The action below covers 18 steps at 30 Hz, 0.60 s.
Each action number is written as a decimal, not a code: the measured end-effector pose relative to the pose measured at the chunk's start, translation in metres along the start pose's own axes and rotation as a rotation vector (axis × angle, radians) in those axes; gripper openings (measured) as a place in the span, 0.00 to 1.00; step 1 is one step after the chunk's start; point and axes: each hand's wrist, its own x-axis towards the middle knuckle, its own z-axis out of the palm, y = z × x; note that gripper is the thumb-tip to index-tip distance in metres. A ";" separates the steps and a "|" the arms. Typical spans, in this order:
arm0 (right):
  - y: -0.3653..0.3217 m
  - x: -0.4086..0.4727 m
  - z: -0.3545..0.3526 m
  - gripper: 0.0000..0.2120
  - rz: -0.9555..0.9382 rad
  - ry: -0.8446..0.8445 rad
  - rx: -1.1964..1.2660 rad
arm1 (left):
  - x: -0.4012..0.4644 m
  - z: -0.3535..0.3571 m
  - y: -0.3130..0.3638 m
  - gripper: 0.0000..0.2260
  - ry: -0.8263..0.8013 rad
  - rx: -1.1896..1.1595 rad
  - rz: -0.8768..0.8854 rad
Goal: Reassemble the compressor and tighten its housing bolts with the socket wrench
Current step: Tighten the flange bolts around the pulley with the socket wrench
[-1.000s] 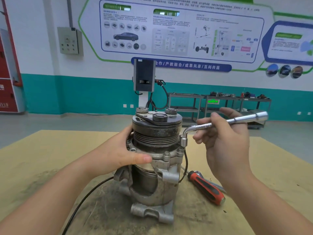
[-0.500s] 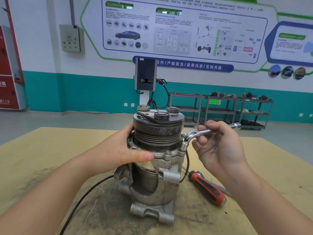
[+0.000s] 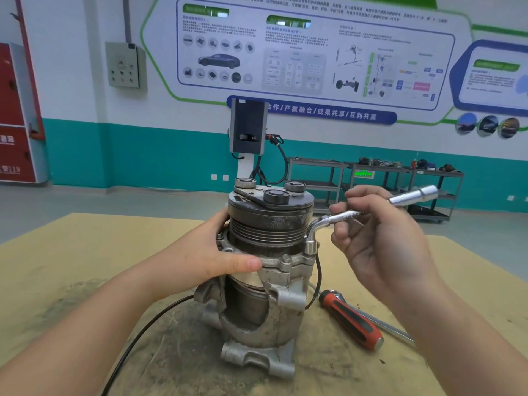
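- The wrench (image 3: 368,211) handle swings back up toward the right edge; half a second ago it sat lower, mostly hidden in the fist.
- Right hand (image 3: 380,241) curls round the handle, socket end planted on a flange bolt (image 3: 311,248).
- Left hand (image 3: 205,258) stays wrapped on the compressor (image 3: 268,270), thumb across the flange.
- Compressor stands upright at frame centre on the table (image 3: 71,252), grimy, pulley on top.

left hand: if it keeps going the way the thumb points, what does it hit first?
Likely the flange bolt just past the left hand, whose thumb lies along the compressor flange. Beyond it sits the wrench socket. Depth unclear.
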 end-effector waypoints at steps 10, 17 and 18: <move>0.022 -0.015 0.005 0.22 -0.294 0.154 -0.011 | -0.001 0.001 -0.001 0.35 -0.003 -0.038 0.022; 0.029 -0.024 0.004 0.10 -0.634 0.038 -0.229 | 0.000 0.001 -0.001 0.31 -0.003 -0.017 0.022; 0.030 -0.025 0.005 0.08 -0.684 0.012 -0.272 | 0.000 0.001 -0.001 0.31 -0.001 -0.012 0.023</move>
